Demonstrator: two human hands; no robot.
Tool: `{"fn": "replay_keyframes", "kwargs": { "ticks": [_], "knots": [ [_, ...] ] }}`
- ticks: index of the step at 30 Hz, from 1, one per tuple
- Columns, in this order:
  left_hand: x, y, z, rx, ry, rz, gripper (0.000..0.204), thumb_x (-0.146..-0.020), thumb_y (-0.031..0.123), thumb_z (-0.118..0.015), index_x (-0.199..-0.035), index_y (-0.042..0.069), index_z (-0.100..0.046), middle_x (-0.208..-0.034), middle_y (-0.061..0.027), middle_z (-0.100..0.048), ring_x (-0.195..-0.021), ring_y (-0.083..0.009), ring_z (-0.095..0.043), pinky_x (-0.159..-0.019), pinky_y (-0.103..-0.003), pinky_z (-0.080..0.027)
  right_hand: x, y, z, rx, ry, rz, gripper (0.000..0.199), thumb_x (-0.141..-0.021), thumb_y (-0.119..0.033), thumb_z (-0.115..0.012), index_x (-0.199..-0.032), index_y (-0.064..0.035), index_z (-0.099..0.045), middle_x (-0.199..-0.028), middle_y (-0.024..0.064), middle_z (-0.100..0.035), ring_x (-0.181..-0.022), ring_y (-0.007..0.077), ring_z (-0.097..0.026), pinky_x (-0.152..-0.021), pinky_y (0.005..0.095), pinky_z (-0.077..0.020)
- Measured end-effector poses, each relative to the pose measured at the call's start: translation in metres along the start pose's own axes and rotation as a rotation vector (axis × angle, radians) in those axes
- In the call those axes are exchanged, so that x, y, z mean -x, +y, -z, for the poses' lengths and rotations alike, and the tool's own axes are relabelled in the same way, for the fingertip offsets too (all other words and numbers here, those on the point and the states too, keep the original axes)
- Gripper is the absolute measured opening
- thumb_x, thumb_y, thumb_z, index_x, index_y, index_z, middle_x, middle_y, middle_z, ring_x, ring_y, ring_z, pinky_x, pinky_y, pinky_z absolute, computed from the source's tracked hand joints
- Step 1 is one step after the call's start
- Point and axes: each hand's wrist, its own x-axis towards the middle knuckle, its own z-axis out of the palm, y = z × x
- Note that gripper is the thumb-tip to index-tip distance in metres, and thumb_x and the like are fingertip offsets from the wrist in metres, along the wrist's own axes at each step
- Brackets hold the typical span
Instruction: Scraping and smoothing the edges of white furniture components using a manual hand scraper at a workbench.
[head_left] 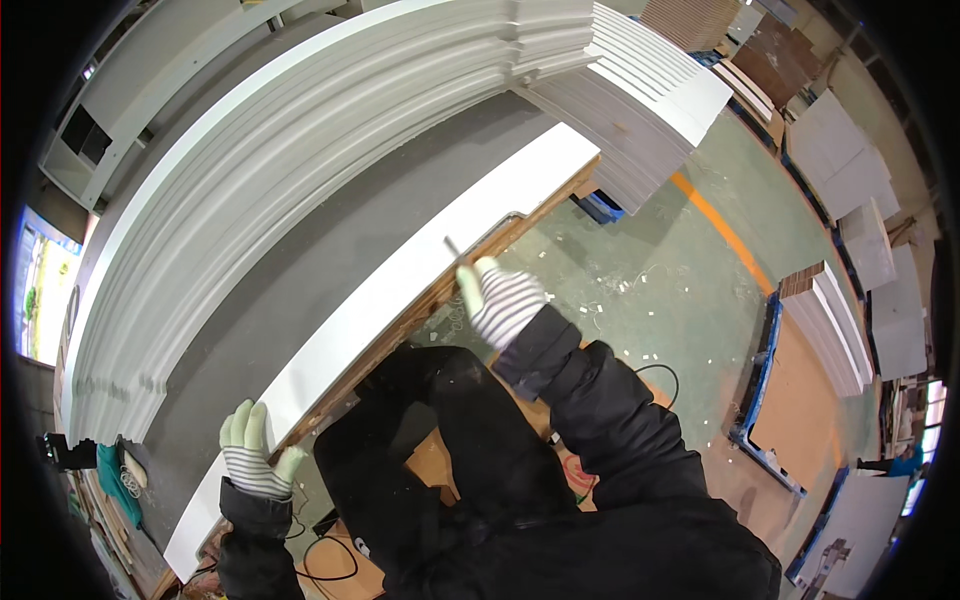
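Along the near edge of the grey workbench [330,250] lies a long white panel [400,300], its brown raw edge facing the person. At the panel's lower end, the left hand [252,452] in a striped glove rests flat on it, fingers released. Near the panel's middle, the right hand [503,300] is clenched around a thin dark tool [451,246] touching the panel's edge. Beyond the workbench rise stacked white boards [330,110].
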Motion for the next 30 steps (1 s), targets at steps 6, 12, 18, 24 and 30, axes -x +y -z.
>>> {"fn": "replay_keyframes", "kwargs": {
  "ticks": [6, 12, 18, 24, 30],
  "knots": [
    [0.004, -0.019, -0.008, -0.076, 0.041, -0.069, 0.075, -0.082, 0.052, -0.067, -0.133, 0.0, -0.048, -0.13, -0.0209, -0.051, -0.118, -0.0409, -0.047, -0.102, -0.05, -0.036, -0.041, 0.075, 0.036, 0.091, 0.144, -0.116, 0.042, -0.099, -0.038, -0.042, -0.09, -0.0008, -0.058, -0.065, 0.0238, -0.062, -0.063, 0.0414, -0.063, -0.058, 0.0478, -0.0502],
    [0.009, -0.028, -0.014, -0.097, 0.051, -0.087, 0.09, -0.073, 0.06, -0.071, -0.136, 0.001, -0.045, -0.131, -0.0188, -0.05, -0.118, -0.0394, -0.046, -0.101, -0.05, -0.037, -0.08, 0.144, 0.038, 0.02, 0.265, -0.15, 0.038, -0.097, -0.037, -0.052, -0.091, -0.0013, -0.063, -0.071, 0.0229, -0.062, -0.067, 0.0381, -0.063, -0.062, 0.043, -0.0494],
    [0.005, -0.024, -0.018, -0.116, 0.057, -0.095, 0.098, -0.066, 0.068, -0.071, -0.133, 0.001, -0.045, -0.127, -0.0205, -0.05, -0.115, -0.0402, -0.047, -0.098, -0.052, -0.038, -0.135, 0.257, 0.069, 0.149, 0.141, -0.795, 0.058, -0.096, -0.052, -0.041, -0.106, -0.0013, -0.067, -0.089, 0.0273, -0.065, -0.09, 0.0435, -0.064, -0.075, 0.0488, -0.0504],
    [-0.005, -0.007, -0.003, -0.059, -0.007, -0.107, 0.071, -0.071, 0.028, -0.077, -0.128, -0.002, -0.049, -0.113, -0.0229, -0.055, -0.101, -0.0425, -0.052, -0.089, -0.051, -0.043, -0.044, 0.252, 0.014, -0.255, 0.581, -0.432, 0.036, -0.097, -0.039, -0.053, -0.084, -0.006, -0.06, -0.063, 0.0096, -0.057, -0.049, 0.0219, -0.051, -0.049, 0.0368, -0.0425],
    [-0.035, 0.082, 0.116, 0.484, 0.034, 0.147, 0.039, -0.078, 0.012, -0.076, -0.111, -0.002, -0.062, -0.096, -0.0144, -0.067, -0.083, -0.0233, -0.065, -0.075, -0.035, -0.053, 0.054, 0.113, 0.033, -1.18, 0.451, -0.522, 0.026, -0.098, -0.033, -0.055, -0.093, -0.008, -0.057, -0.061, -0.0012, -0.052, -0.039, 0.0073, -0.042, -0.035, 0.0233, -0.0325]
  ]
}}
